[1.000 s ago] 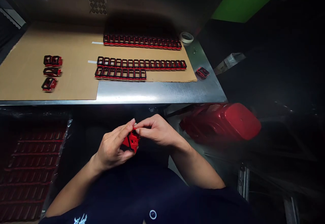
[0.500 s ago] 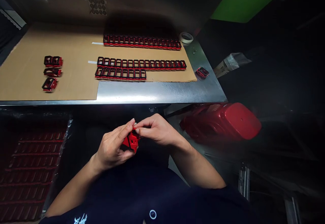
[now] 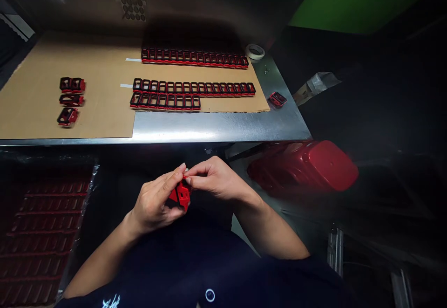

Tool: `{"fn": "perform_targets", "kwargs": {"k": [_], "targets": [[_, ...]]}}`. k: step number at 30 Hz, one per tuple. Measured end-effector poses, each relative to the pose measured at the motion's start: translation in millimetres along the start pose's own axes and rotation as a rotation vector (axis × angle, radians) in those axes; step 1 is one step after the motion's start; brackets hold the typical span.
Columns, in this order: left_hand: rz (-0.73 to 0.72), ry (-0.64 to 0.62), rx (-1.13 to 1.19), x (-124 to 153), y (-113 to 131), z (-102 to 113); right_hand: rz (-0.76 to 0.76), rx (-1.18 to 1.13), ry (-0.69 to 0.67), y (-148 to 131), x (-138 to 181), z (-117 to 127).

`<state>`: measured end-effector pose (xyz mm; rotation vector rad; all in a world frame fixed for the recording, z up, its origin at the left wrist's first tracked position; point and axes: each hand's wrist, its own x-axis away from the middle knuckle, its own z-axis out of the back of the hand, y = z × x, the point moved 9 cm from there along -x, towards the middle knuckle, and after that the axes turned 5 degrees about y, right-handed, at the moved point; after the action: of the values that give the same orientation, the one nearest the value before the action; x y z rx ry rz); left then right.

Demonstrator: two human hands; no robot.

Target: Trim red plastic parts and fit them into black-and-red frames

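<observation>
My left hand (image 3: 153, 203) and right hand (image 3: 216, 180) hold 1 red-and-black plastic frame (image 3: 183, 195), fingers (image 3: 197, 181) clenched on it, in front of the steel bench (image 3: 216, 128). Risk: a loose pinch could drop it.

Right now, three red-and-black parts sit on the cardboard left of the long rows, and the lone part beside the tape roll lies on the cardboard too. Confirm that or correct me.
Wrong on one point: the head view shows the lone red-and-black part lying on the bare steel table, beyond the edge of the cardboard sheet. The three parts do sit on the cardboard, left of the long rows.
</observation>
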<state>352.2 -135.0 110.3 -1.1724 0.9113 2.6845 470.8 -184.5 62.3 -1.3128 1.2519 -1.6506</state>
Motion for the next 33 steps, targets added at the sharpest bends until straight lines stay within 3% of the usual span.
{"fn": "perform_targets", "kwargs": {"k": [6,18,27,33], "targets": [[0.005,-0.001,-0.009,0.0,1.3,0.4,-0.021,-0.064,-0.041,1.5,0.6,-1.3],[-0.021,-0.017,-0.029,3.9,-0.1,-3.9,-0.009,0.076,0.13,4.8,-1.5,3.5],[0.01,0.025,-0.01,6.5,-4.3,2.0,0.05,-0.12,0.014,-1.0,-1.1,-2.7],[-0.019,0.019,-0.018,2.1,0.4,-0.1,0.029,-0.015,0.135,-1.3,1.1,-2.7]]}}
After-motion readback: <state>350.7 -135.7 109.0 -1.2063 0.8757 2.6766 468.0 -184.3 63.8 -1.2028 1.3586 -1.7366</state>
